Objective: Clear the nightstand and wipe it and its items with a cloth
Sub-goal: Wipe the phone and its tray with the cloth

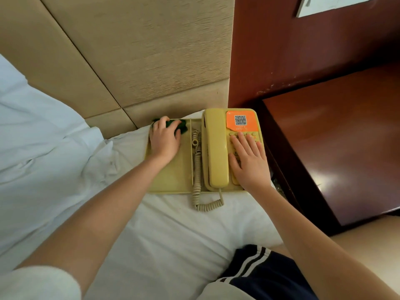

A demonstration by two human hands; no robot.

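A yellowed telephone (216, 148) with an orange QR sticker sits in a beige tray (173, 176) that lies on the white bed (162, 224). My left hand (164, 139) grips a dark green cloth (180, 124) and presses it into the tray's far left compartment. My right hand (249, 161) lies flat on the phone's keypad, fingers straight. The handset rests in its cradle, and its coiled cord (197, 169) runs down over the tray's front edge. The dark red wooden nightstand (346, 137) stands to the right of the bed.
A padded beige headboard (129, 50) rises behind the tray. A white pillow (32, 115) lies at left. A dark wood wall panel (303, 40) backs the nightstand. My knee in dark striped shorts (259, 267) is at the bottom.
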